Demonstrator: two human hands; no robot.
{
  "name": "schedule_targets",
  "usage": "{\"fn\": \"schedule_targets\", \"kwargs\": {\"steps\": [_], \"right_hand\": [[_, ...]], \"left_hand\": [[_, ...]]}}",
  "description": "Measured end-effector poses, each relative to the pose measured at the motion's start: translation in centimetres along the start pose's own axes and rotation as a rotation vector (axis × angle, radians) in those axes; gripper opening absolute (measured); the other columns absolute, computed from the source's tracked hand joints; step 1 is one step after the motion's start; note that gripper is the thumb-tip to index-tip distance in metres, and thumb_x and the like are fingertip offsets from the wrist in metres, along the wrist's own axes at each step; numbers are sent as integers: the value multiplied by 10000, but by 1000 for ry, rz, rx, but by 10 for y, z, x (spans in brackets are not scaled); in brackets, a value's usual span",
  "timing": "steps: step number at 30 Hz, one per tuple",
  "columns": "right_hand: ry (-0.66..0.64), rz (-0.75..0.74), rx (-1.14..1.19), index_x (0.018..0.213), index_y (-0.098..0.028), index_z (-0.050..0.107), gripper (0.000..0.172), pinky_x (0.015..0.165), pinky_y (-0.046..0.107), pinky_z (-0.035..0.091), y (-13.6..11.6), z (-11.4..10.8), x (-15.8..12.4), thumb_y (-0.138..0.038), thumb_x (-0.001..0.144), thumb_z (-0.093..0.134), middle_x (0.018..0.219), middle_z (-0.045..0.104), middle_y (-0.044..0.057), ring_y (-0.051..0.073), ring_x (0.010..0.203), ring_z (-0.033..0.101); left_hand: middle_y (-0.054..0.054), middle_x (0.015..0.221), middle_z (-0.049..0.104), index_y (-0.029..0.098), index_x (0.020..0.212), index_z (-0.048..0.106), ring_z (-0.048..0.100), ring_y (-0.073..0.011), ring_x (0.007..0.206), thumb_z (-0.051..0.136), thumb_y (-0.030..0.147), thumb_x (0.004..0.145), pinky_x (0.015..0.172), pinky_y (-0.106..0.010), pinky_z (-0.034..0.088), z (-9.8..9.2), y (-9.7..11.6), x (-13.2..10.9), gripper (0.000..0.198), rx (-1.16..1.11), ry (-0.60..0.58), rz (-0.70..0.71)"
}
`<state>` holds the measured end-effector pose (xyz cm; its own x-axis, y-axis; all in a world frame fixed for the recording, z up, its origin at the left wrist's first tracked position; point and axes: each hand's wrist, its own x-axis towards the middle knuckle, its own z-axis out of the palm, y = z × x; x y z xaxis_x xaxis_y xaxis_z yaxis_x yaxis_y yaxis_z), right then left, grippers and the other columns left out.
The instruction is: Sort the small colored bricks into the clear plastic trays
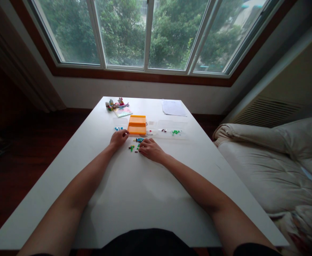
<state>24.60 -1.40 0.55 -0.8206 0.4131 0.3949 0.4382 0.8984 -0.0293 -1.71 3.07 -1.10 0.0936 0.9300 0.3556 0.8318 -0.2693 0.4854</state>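
Observation:
My left hand (119,138) rests on the white table with its thumb and fingers pinched together. Its fingertips are at the near left corner of an orange tray (137,128); anything between them is too small to tell. Over a small group of bricks, my right hand (152,149) has its fingers curled down, with whatever they grip hidden. A blue toy piece (139,140) lies just beyond its fingertips. Green and brown bricks (131,148) are scattered to its left, and a small dark brown brick (136,152) lies near it.
Clear plastic trays flank the orange one: blue bricks (119,128) on the left, green bricks (175,132) on the right. Farther back are small figures (115,104), a pastel booklet (123,112) and paper sheets (174,107). A sofa (259,163) stands right of the table (134,206).

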Motion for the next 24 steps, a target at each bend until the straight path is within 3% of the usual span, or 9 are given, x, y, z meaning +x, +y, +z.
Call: {"fn": "schedule_targets", "kwargs": {"steps": [11, 18, 24], "right_hand": [[25, 28, 8, 962, -222, 706, 125, 929, 388, 356, 5, 10, -2, -264, 967, 589, 1025, 677, 87, 242, 1076, 514], [79, 58, 56, 1000, -217, 695, 170, 946, 394, 354, 7, 3, -4, -281, 996, 538, 1062, 677, 86, 240, 1080, 515], [182, 172, 72, 1016, -233, 697, 137, 953, 403, 360, 32, -6, -12, -271, 977, 571, 1064, 670, 78, 244, 1068, 493]], "left_hand": [[-30, 751, 686, 221, 969, 730, 579, -180, 673, 522, 386, 884, 636, -285, 396, -1, 3, -1, 279, 8, 0, -12], [-25, 742, 675, 224, 953, 732, 574, -176, 664, 522, 368, 884, 634, -288, 396, -2, 4, -1, 263, 8, 8, -6], [-18, 723, 657, 225, 948, 724, 558, -169, 650, 514, 381, 882, 639, -282, 399, -2, 4, -2, 270, -6, -2, 1]]}}
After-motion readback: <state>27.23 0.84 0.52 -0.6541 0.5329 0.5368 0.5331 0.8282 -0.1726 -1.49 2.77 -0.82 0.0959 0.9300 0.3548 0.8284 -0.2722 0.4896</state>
